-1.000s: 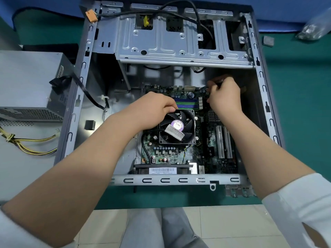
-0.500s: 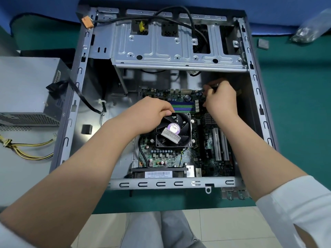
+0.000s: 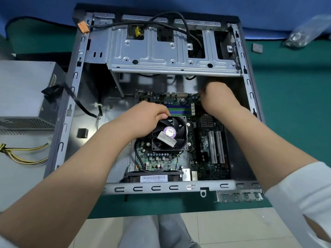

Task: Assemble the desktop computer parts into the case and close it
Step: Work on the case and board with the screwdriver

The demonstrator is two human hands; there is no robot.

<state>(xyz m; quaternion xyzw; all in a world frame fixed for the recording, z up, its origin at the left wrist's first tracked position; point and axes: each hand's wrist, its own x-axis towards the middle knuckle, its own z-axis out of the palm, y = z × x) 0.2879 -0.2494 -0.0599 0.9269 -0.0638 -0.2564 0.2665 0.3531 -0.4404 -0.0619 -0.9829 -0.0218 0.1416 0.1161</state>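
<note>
Main board (image 3: 180,140) lies flat on floor of open case (image 3: 75,97), cooler fan (image 3: 169,134) mounted on it. Left hand (image 3: 148,119) rests on fan's upper-left corner, fingers curled over the edge. Right hand (image 3: 219,99) at board's far right corner, fingers curled tight; what they pinch, if anything, cannot tell, blurred. Progress est.: early to mid. Board in, prob. not yet fully fixed. Power supply (image 3: 25,90) sits outside case at left, its yellow wires (image 3: 26,154) loose. Drive cage (image 3: 170,51) holds nothing visible. Side cover not seen; closing still to do.
</note>
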